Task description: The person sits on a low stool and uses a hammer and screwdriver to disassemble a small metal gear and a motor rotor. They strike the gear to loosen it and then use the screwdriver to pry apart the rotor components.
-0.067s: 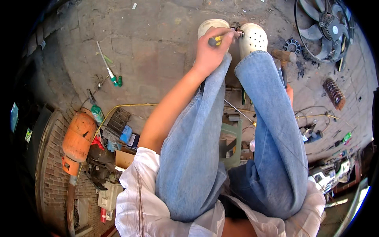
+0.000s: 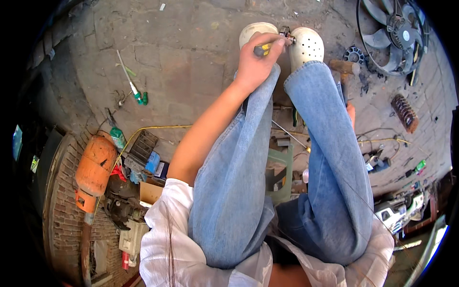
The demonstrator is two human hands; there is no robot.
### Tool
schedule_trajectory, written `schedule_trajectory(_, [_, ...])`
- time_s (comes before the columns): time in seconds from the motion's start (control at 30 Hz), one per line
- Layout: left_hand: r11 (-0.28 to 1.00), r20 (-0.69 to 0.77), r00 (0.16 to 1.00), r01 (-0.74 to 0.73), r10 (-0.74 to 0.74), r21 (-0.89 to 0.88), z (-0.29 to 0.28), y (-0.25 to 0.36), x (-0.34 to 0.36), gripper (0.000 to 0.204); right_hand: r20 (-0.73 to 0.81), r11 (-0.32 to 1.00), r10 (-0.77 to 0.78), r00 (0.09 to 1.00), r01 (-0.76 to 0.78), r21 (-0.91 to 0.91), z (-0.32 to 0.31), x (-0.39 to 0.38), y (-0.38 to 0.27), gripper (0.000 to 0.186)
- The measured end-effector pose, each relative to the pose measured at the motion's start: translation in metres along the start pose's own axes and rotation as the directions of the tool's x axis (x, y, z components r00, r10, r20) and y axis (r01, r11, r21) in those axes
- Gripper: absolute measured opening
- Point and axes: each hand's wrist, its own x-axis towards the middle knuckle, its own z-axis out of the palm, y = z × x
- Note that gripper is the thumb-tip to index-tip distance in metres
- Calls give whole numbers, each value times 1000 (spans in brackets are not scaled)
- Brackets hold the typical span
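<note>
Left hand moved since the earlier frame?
No, no visible shift: the left hand stays the same way off to the left of the fan on the ground.

Left arm (image 2: 205, 131) stretched long, angling forward and inward; left hand (image 2: 256, 62) out front, fingers (image 2: 267, 37) curled, thumb (image 2: 276, 49) pressed in; and the right hand (image 2: 351, 115) just peeks out, mostly hidden behind the right leg (image 2: 330, 119)!
</note>
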Motion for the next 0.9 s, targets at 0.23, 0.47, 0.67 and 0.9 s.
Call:
schedule_trajectory(0.23, [999, 14, 999, 33, -32, -32, -2, 0, 0, 24, -8, 999, 29, 1000, -29, 34, -6, -3, -4, 33])
schedule_trajectory(0.47, [997, -4, 997, 76, -76, -25, 0, 5, -2, 21, -93, 967, 36, 995, -11, 253, -69, -54, -100, 34])
schedule_trajectory(0.67, [996, 2, 997, 83, -83, -45, -2, 6, 1, 19, 322, 784, -505, 801, 269, 560, -172, -74, -184, 40])
schedule_trajectory(0.9, [992, -23, 997, 72, -75, -100, 4, 5, 0, 14, 400, 580, -813, 423, 653, 488, -206, -113, -267, 36])
